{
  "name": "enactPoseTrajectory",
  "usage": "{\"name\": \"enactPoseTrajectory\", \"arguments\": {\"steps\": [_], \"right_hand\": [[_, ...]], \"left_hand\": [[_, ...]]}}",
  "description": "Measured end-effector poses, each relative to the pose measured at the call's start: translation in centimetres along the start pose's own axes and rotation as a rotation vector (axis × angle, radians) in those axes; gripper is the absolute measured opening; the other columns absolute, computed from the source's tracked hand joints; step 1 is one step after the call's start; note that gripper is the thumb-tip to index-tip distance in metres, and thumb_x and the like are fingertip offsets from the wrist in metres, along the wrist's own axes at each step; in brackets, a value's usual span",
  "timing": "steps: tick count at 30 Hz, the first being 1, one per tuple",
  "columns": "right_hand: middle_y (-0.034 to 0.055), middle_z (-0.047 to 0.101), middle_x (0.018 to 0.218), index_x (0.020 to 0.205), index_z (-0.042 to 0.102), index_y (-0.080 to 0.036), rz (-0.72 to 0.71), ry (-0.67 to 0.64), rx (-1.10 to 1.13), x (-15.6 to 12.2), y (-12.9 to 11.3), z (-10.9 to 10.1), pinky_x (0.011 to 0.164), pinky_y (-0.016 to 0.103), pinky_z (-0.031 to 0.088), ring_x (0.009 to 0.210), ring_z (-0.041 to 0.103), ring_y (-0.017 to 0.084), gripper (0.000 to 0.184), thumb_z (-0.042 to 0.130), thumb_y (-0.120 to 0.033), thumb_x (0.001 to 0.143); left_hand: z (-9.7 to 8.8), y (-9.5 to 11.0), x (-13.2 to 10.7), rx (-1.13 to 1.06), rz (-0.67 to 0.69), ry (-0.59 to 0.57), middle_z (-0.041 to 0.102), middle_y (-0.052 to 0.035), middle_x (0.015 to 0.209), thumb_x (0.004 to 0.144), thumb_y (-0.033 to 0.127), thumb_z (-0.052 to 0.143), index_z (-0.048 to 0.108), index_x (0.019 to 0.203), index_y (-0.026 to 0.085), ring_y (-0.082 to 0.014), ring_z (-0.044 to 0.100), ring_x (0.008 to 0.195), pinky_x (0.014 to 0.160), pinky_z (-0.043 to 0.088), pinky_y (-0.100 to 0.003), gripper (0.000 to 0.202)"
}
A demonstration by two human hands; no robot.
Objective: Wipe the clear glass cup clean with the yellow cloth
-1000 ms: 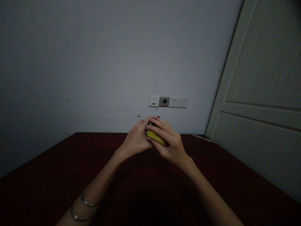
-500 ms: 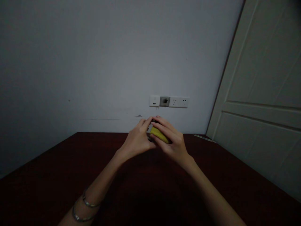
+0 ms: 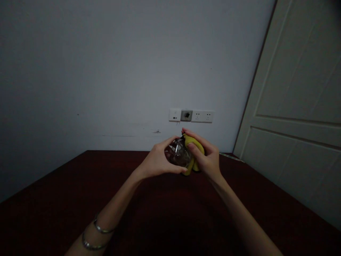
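My left hand [image 3: 160, 160] grips a clear, rounded glass vessel [image 3: 178, 152], with the thumb under its near side and the fingers over the far edge. Shiny reflections show on its curved wall, but its exact kind I cannot make out. In my right hand [image 3: 209, 156] is a yellow cloth [image 3: 196, 144], bunched up and pressed against the glass's right side. Part of the cloth hangs below the thumb. Both hands hold these things up above the dark red table [image 3: 160, 206].
Behind the table stands a pale wall with a row of sockets [image 3: 202, 116]. A whitish panelled door [image 3: 295, 149] is on the right. Near the table's back right corner lies a thin flat strip [image 3: 231, 156]. Two metal bangles [image 3: 93, 245] circle my left forearm.
My right hand has shifted right and turned, and the cloth now covers the glass's right side, hanging lower. More of the glass shows between my hands.
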State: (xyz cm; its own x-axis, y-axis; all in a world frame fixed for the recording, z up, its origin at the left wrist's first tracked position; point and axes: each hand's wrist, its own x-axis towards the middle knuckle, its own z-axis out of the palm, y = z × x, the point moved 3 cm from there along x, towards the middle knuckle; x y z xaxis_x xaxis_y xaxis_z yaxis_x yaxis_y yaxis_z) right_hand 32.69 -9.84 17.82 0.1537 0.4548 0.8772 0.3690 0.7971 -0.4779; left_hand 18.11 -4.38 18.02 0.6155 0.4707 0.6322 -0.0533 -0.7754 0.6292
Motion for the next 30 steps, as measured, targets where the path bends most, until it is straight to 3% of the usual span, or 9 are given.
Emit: {"name": "enactPoseTrajectory", "arguments": {"steps": [3, 6, 14, 22, 30], "right_hand": [[0.0021, 0.064, 0.124, 0.108, 0.067, -0.03, -0.116, -0.037, -0.091, -0.3, -1.1, -0.1, 0.102, 0.046, 0.044, 0.115, 0.059, 0.022, 0.028, 0.062, -0.027, 0.081], [0.002, 0.063, 0.124, 0.108, 0.067, -0.031, -0.13, -0.064, -0.1, -0.4, -1.3, -0.1, 0.102, 0.045, 0.044, 0.116, 0.058, 0.021, 0.028, 0.063, -0.026, 0.081], [0.0046, 0.068, 0.116, 0.107, 0.068, -0.025, 0.161, -0.011, 0.065, 0.1, 0.8, 0.1, 0.098, 0.043, 0.048, 0.108, 0.063, 0.022, 0.031, 0.061, -0.041, 0.082], [0.0013, 0.065, 0.122, 0.104, 0.069, -0.03, -0.05, -0.042, -0.022, -0.1, -1.0, 0.0, 0.102, 0.043, 0.045, 0.116, 0.058, 0.021, 0.025, 0.065, -0.03, 0.08], [0.0052, 0.069, 0.113, 0.104, 0.069, -0.024, 0.19, 0.031, 0.044, 0.2, 0.9, -0.1, 0.096, 0.043, 0.049, 0.103, 0.064, 0.022, 0.031, 0.059, -0.044, 0.083]], "left_hand": [[0.1, 0.0, 0.1, -0.129, -0.053, -0.024, 0.065, -0.0106, 0.111, 0.052, 0.029, 0.082, 0.052, 0.122, 0.016, -0.0306, 0.061, 0.106, 0.087, 0.053, -0.047, 0.077], [0.1, -0.2, 0.1, -0.166, -0.066, -0.034, 0.066, -0.0103, 0.109, 0.051, 0.028, 0.082, 0.051, 0.124, 0.016, -0.0306, 0.061, 0.106, 0.084, 0.054, -0.046, 0.08], [0.0, -0.5, 0.1, -0.152, -0.077, -0.056, 0.067, -0.0102, 0.107, 0.05, 0.027, 0.083, 0.053, 0.119, 0.014, -0.0316, 0.058, 0.11, 0.088, 0.052, -0.046, 0.076], [0.0, -0.8, 0.2, -0.129, -0.099, -0.02, 0.067, -0.01, 0.105, 0.052, 0.03, 0.083, 0.052, 0.124, 0.015, -0.0305, 0.06, 0.107, 0.087, 0.052, -0.047, 0.08], [0.2, -0.5, 0.2, -0.331, -0.078, -0.096, 0.068, -0.009, 0.106, 0.053, 0.022, 0.083, 0.056, 0.118, 0.015, -0.0254, 0.065, 0.096, 0.084, 0.054, -0.042, 0.071]]}}
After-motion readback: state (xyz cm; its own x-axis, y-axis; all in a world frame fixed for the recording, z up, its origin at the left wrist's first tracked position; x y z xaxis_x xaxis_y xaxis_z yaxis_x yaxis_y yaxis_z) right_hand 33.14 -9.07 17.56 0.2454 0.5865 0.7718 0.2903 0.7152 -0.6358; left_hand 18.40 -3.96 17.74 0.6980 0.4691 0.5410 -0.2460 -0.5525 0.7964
